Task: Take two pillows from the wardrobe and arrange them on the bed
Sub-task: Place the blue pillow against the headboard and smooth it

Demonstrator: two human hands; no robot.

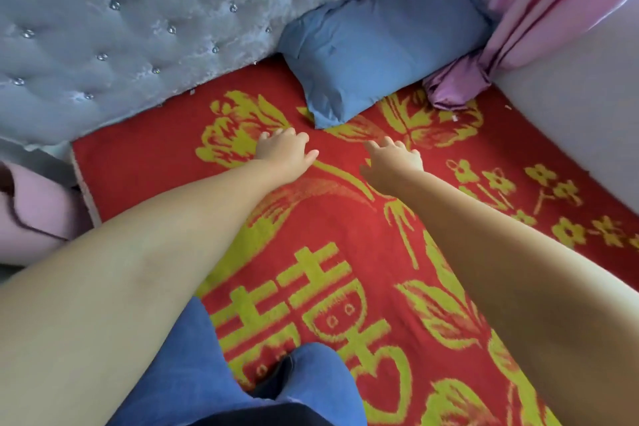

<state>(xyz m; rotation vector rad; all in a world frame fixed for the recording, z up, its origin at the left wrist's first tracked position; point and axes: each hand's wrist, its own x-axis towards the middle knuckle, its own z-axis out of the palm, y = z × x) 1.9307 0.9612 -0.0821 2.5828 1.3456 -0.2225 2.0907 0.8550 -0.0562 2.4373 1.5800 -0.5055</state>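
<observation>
The person is kneeling on the bed (145, 169), which is covered by a red blanket (345, 228) with yellow flowers, and is reaching both bare arms forward. The left hand (285, 152) is lying palm down with fingers spread, grip wide and holding nothing. The right hand (394, 161) is likewise splayed and holding nothing. One blue pillow (377, 45) is leaning against the grey tufted headboard (114, 31), in the corner beside a pink curtain (539, 3), just beyond both hands and untouched.
</observation>
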